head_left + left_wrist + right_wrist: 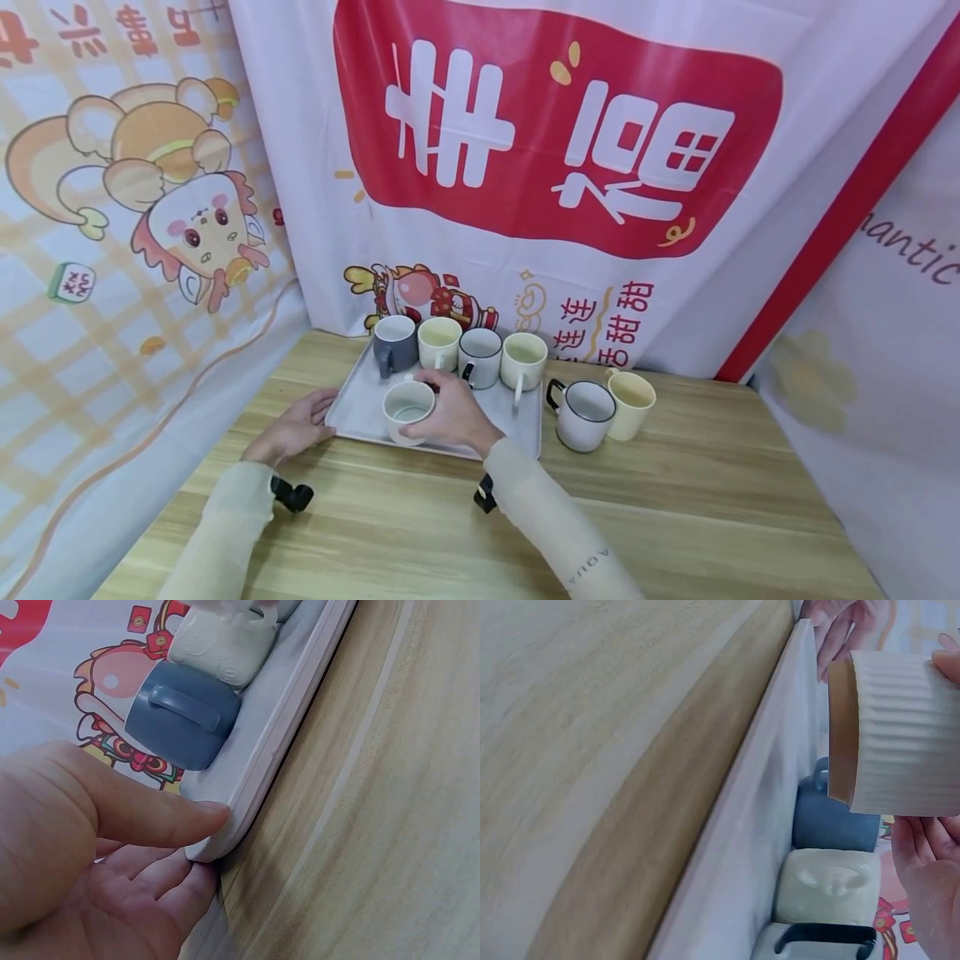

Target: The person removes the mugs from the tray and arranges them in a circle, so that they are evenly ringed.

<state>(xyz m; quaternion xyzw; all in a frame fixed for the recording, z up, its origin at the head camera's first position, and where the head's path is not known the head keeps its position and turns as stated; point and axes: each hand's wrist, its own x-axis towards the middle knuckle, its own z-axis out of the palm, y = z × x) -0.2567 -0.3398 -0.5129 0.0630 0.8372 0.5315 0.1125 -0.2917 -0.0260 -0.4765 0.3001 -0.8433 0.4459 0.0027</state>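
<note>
My right hand [453, 412] grips a white ribbed cup [907, 735] with a tan base, thumb and fingers on opposite sides of its wall. The cup is over the front left part of a pale grey tray [513, 421], its mouth upward. At the tray's front left corner is my left hand [296, 425], thumb on the rim and fingers against the outside below it. Along the tray's back stand a blue-grey mug [397, 354], a pale green mug [441, 346], a white mug [480, 367] with black rim and handle, and a cream mug [523, 367].
Right of the tray, another black-rimmed white mug [585, 425] stands on the wooden table [690, 508], close beside a yellow mug [632, 407]. A printed curtain [525, 225] hangs behind the table's back edge, and patterned cloth [90, 358] borders the left side.
</note>
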